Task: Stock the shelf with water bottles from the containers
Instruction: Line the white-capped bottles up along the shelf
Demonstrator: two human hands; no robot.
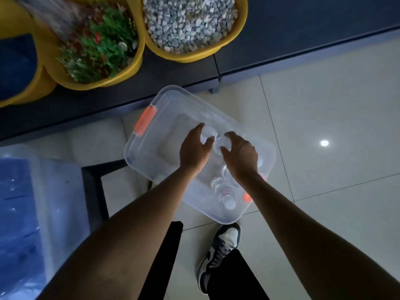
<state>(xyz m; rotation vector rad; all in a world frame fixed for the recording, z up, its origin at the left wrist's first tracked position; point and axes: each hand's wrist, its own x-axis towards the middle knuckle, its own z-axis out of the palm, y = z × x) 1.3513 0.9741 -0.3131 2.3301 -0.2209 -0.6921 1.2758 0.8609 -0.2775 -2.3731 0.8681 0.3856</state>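
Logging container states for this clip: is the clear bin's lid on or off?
Off: inside the clear bin, the left hand grips one bottle, the right hand another bottle.

Yellow tub of grey gravel (190, 58), far beyond the fingers (232, 135). Yellow tub of artificial plants (97, 84), beyond-left. Black-and-white sneaker (218, 252), well behind, on pale tiled floor (324, 94). Blue plastic-covered bin (19, 213), far left.
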